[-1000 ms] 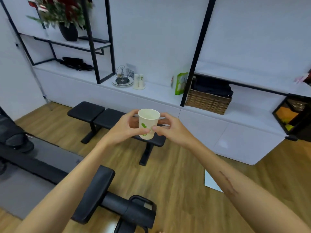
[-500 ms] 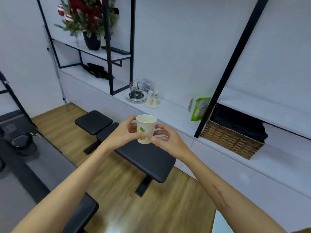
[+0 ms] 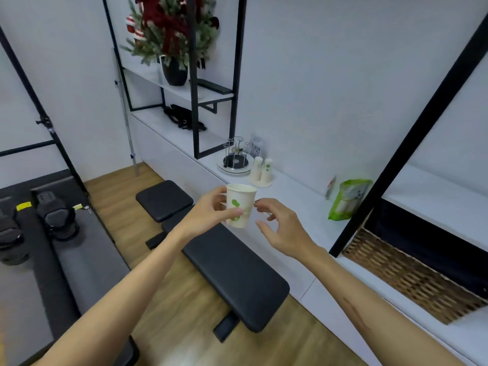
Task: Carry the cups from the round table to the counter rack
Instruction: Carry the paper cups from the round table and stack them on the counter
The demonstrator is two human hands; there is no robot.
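My left hand (image 3: pixel 211 216) pinches the paper cup (image 3: pixel 239 206), thumb on the near wall, fingers wrapped behind. Cup upright, slightly tilted, held in the air above the black bench (image 3: pixel 232 270). My right hand (image 3: pixel 282 228) sits just beside the cup, fingers spread, holding nothing. Wire cup rack (image 3: pixel 235 157) on the white counter (image 3: pixel 303 204) beyond, with two upturned cups (image 3: pixel 261 171) next to it.

Cup (image 3: pixel 239 206) sits centre; rack (image 3: pixel 235 157) on counter (image 3: pixel 295 191) at 12 o'clock, apparently beside stacked cups (image 3: pixel 261 172); bench (image 3: pixel 227 257) at 6 o'clock.
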